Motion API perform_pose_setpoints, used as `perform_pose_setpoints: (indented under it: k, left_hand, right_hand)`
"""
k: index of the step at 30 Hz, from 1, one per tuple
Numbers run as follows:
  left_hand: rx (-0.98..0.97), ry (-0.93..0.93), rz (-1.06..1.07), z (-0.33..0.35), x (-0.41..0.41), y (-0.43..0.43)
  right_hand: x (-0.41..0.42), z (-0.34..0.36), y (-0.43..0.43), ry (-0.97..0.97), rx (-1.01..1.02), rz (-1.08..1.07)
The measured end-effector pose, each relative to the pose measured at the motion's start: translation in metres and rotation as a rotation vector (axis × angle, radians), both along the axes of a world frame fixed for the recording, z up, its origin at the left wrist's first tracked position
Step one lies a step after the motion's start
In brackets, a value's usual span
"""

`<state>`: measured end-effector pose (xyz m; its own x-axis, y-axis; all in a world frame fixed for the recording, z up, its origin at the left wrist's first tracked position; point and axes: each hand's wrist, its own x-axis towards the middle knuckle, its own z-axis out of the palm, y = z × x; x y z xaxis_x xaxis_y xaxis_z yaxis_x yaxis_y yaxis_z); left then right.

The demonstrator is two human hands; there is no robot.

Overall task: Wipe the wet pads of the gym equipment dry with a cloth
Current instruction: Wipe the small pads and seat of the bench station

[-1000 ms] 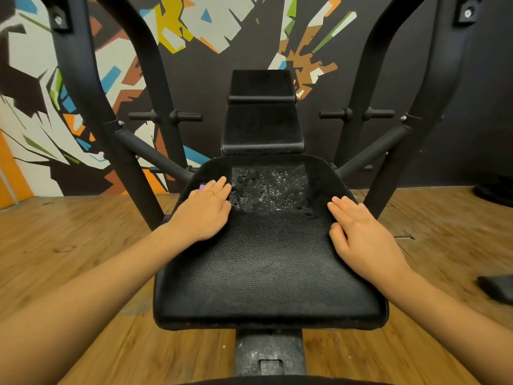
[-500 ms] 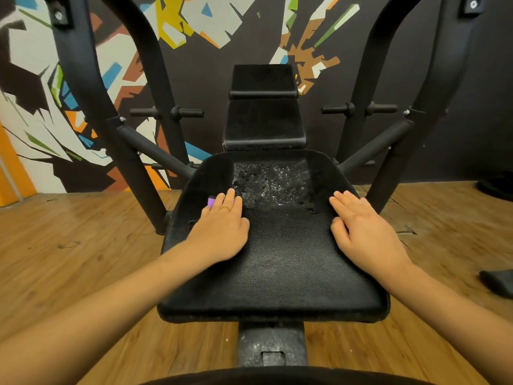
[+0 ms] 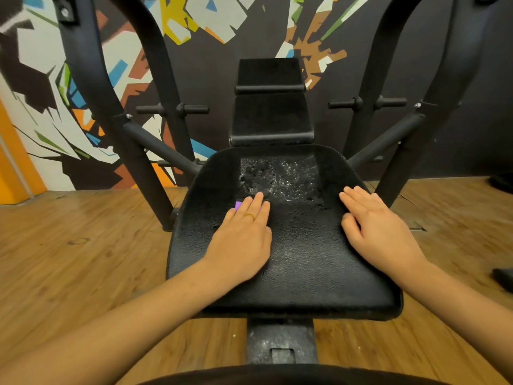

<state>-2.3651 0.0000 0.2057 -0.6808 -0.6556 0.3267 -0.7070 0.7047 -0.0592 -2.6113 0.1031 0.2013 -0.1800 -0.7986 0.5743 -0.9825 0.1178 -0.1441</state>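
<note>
Left hand (image 3: 241,240) presses the purple cloth (image 3: 238,204) (mostly hidden) flat-fingered beside the wet patch (image 3: 280,176) on the seat pad (image 3: 305,259); right hand (image 3: 380,232) lies flat, empty. Unpinched, that cloth could slip out and smear.

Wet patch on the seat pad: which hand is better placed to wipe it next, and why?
Left. The left hand presses a purple cloth, fingertips at the near edge of the wet patch; the right hand rests bare on the seat pad.
</note>
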Motion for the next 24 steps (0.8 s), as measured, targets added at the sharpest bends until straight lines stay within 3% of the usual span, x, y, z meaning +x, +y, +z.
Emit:
perform_pose_setpoints:
  k: [10, 18, 21, 24]
  left_hand:
    - [0.014, -0.016, -0.137, 0.005, -0.079, 0.031]
    - [0.278, 0.360, -0.377, -0.004, -0.051, 0.024]
    - [0.317, 0.397, -0.403, -0.008, -0.044, 0.025]
    - [0.226, 0.344, -0.330, 0.001, -0.041, 0.027]
  right_hand:
    - [0.001, 0.001, 0.000, 0.011, 0.013, -0.013]
    - [0.002, 0.000, -0.001, 0.008, 0.020, -0.020]
    - [0.003, 0.000, 0.001, 0.006, 0.031, -0.025]
    - [0.003, 0.002, 0.001, 0.010, 0.038, -0.026]
